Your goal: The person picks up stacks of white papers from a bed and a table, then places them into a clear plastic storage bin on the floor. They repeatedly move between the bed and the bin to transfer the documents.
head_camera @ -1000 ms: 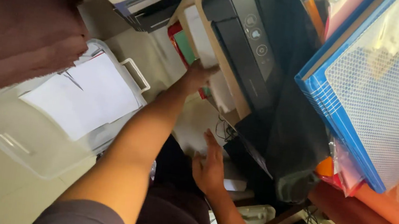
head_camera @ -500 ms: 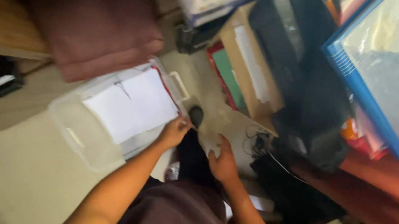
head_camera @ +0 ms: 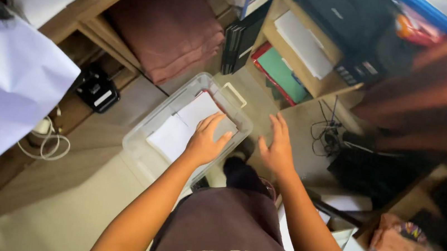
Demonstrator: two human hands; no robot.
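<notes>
Papers [head_camera: 187, 121] lie in the clear plastic bin [head_camera: 141, 158] on the floor, long axis running away leftward. Left hand [head_camera: 206, 140] rests flat on them — fingers loose, grasping nothing; right hand [head_camera: 277, 148] hovers open just beside the bin's near corner.

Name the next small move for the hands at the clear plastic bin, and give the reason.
Probably bring the right hand onto the clear plastic bin's near rim. The left hand lies flat on the white papers inside, while the right hovers open just beside the bin, touching nothing.
</notes>
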